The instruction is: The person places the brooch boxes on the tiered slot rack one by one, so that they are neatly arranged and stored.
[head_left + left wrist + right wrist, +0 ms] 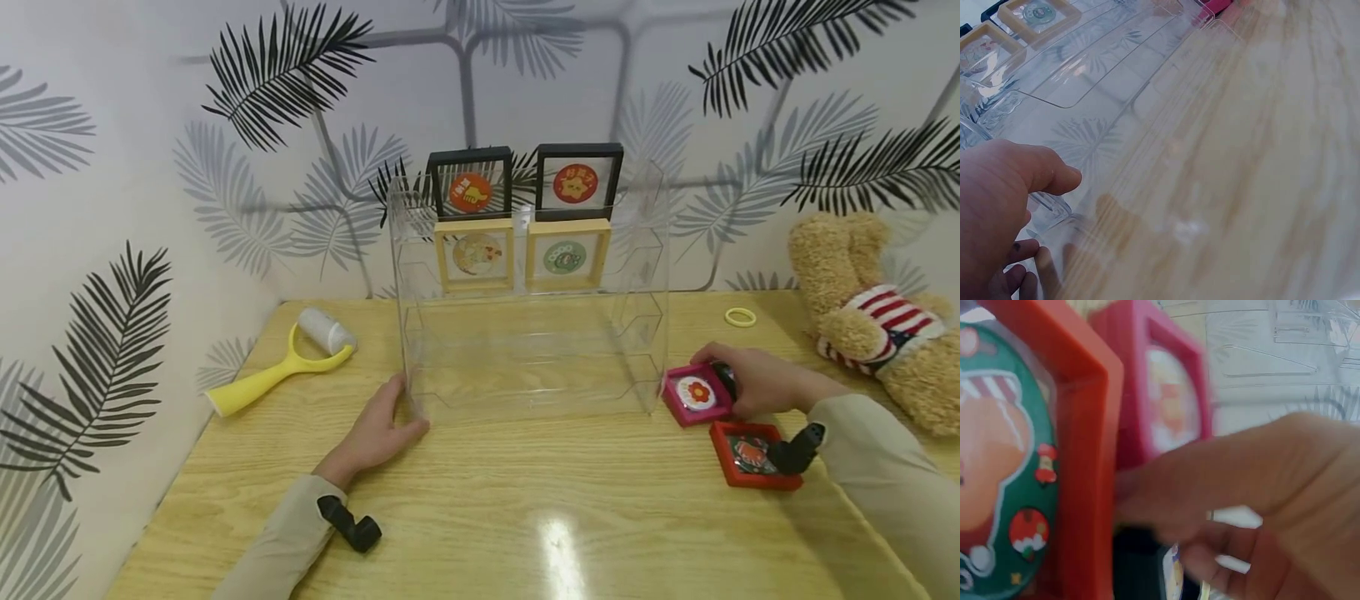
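Note:
A clear tiered display rack (532, 358) stands on the table. Its front left corner lies between the thumb and curled fingers of my left hand (378, 425), which holds it there. Two black frames (471, 154) with round red badges stand on the top tier, and two light wood frames (567, 227) are below them. Beside the rack's right end, my right hand (765, 379) reaches to a magenta frame (684, 412) with a flower badge. Its thumb and curled fingers grip a mostly hidden black frame (1141, 565) next to it. A red frame (738, 479) lies nearer me.
A yellow-handled lint roller (262, 385) lies left of the rack. At the back right are a yellow ring (740, 317) and a teddy bear (858, 325) in a striped top. Behind the table (465, 508) rises a leaf-patterned wall (540, 92).

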Demonstrator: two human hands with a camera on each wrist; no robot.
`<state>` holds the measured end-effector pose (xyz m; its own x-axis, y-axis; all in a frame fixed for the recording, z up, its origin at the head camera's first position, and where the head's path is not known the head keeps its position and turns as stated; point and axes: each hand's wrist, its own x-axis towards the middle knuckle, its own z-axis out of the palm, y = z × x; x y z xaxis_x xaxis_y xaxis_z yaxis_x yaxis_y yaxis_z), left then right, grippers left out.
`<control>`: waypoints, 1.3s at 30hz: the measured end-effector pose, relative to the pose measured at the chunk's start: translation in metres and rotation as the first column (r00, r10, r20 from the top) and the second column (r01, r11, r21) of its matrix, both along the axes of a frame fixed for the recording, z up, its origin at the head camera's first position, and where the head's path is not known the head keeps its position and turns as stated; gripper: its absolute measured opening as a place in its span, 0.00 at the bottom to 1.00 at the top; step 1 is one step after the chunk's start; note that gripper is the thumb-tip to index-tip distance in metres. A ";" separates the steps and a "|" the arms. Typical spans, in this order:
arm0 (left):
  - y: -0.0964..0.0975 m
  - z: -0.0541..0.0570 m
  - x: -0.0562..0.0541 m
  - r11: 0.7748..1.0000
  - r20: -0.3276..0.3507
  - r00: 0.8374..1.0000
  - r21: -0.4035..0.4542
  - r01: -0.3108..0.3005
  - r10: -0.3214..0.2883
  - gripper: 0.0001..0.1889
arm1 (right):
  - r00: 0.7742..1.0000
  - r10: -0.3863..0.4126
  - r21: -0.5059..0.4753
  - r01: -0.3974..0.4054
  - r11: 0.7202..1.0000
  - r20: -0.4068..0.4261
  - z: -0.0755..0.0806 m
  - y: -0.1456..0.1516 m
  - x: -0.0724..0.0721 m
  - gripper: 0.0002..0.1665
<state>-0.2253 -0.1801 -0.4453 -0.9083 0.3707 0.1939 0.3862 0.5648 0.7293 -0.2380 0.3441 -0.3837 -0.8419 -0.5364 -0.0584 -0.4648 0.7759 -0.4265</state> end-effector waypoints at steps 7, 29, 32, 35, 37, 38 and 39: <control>-0.001 0.000 0.000 1.000 -0.003 1.000 -0.009 -0.004 0.004 0.37 | 0.984 -0.050 -0.430 0.120 0.895 0.171 0.003 -0.001 0.005 0.45; -0.001 0.000 0.000 1.000 0.006 1.000 -0.012 -0.011 0.011 0.38 | 0.946 0.266 -0.972 0.133 0.196 0.184 0.038 -0.016 0.020 0.14; -0.002 0.001 0.000 1.000 0.007 1.000 -0.007 -0.010 0.010 0.38 | 0.950 0.259 -0.953 0.095 0.288 0.173 0.045 -0.040 0.016 0.12; -0.001 0.000 -0.001 1.000 0.006 1.000 -0.010 -0.006 0.006 0.38 | 0.964 0.212 -0.910 0.060 0.411 0.159 0.047 -0.067 0.011 0.09; -0.001 0.000 -0.001 1.000 0.000 1.000 -0.019 -0.005 0.005 0.38 | 0.974 0.170 -0.865 0.044 0.500 0.148 0.047 -0.086 0.007 0.06; -0.001 -0.001 -0.001 1.000 -0.005 1.000 -0.022 -0.006 0.006 0.38 | 0.978 0.153 -0.843 0.039 0.536 0.142 0.047 -0.095 0.005 0.05; -0.001 -0.001 -0.001 1.000 -0.008 1.000 -0.022 -0.008 0.008 0.38 | 0.981 0.137 -0.823 0.035 0.566 0.136 0.048 -0.104 0.003 0.03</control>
